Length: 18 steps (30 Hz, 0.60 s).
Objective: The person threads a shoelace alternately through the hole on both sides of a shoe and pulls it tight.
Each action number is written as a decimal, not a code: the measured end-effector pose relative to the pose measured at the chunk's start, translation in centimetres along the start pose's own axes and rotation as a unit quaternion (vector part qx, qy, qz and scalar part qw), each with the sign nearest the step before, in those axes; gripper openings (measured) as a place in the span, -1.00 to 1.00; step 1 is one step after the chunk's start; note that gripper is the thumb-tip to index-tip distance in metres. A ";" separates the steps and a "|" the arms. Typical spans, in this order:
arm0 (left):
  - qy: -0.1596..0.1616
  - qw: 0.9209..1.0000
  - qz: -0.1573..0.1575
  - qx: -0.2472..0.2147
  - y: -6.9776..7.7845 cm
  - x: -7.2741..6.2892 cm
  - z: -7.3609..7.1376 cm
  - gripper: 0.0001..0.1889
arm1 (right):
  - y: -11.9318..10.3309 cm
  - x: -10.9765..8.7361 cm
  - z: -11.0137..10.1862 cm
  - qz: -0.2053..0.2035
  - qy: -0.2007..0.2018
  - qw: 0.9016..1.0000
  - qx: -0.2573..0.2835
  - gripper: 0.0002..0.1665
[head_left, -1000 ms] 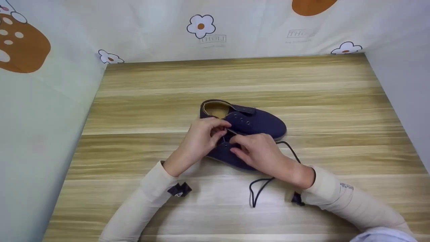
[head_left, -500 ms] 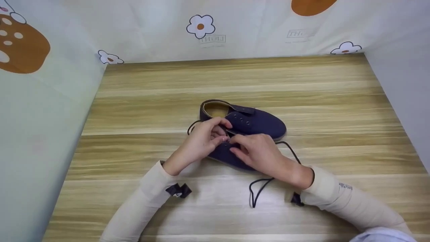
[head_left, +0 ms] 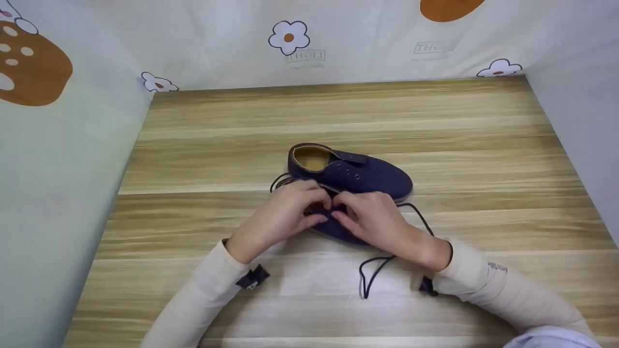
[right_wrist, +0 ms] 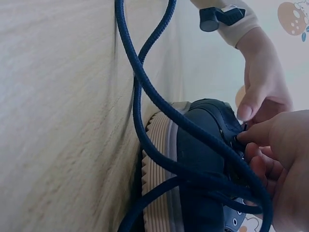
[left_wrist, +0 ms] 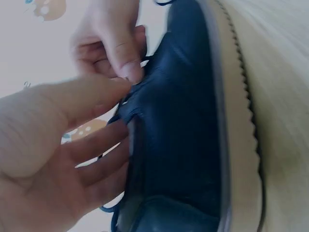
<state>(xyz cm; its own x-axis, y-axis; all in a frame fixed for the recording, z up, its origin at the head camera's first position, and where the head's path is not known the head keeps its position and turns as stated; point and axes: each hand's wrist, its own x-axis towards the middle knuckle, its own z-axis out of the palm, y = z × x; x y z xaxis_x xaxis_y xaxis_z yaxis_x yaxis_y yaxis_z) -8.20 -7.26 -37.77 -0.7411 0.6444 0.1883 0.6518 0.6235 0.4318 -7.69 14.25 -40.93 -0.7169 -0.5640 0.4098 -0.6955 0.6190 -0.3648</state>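
A navy shoe (head_left: 346, 232) lies on its sole nearest the person, with both hands at its lacing. My left hand (head_left: 285, 208) is over the lacing opening, thumb and forefinger apart; in the left wrist view its fingers (left_wrist: 104, 150) lie against the opening's edge. My right hand (head_left: 379, 217) grips the shoe at the eyelets with bent thumb and fingers; the exact contact is partly hidden. A dark blue shoelace (right_wrist: 193, 125) loops below the right hand and out across the table. Some lace (head_left: 276, 181) also loops out beside the left hand.
A second navy shoe (head_left: 384, 179), unlaced with bare eyelets, lies right behind the first. The wood-grain table (head_left: 217, 130) is bordered by pale patterned cloth walls (head_left: 362, 38). Black camera mounts (head_left: 254, 277) hang at both wrists.
My left hand drew lace leftward, and a loop appeared beside the shoe. It then opened its thumb and forefinger and shifted slightly down over the eyelets. The right hand stayed nearly still.
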 end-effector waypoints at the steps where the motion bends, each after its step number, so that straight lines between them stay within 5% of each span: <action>1: 0.016 1.000 0.009 0.021 0.0 0.0 0.2 -0.84 | 0.0 0.0 0.0 0.002 -0.002 1.000 0.000 -0.89; 7: 0.071 0.991 0.072 0.088 -0.1 0.3 0.7 -0.94 | 0.0 0.0 0.0 0.010 -0.007 1.000 0.003 -0.90; 10: 0.081 0.994 0.070 0.026 -0.3 0.3 0.3 -0.93 | 0.0 0.1 0.0 0.010 -0.004 1.000 0.001 -0.87; 12: 0.086 0.993 0.051 -0.064 -0.2 0.2 -0.3 -0.90 | 0.0 0.1 0.0 0.010 -0.003 1.000 0.001 -0.84; 15: 0.105 0.967 0.016 -0.232 0.1 0.0 -1.4 -0.87 | 0.0 0.1 0.0 0.012 -0.005 1.000 0.003 -0.83; 18: 0.151 0.918 -0.011 -0.367 0.4 -0.4 -2.7 -0.87 | 0.0 0.2 -0.1 0.013 -0.008 1.000 0.001 -0.84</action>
<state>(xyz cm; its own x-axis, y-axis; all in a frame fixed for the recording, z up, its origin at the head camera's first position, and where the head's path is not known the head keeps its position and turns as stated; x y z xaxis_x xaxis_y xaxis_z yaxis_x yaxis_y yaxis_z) -8.13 -8.45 -35.31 -0.8359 0.4137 0.3607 0.4347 0.0977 0.8953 -7.79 14.17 -40.81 -0.7349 -0.5567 0.3872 -0.6772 0.6321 -0.3765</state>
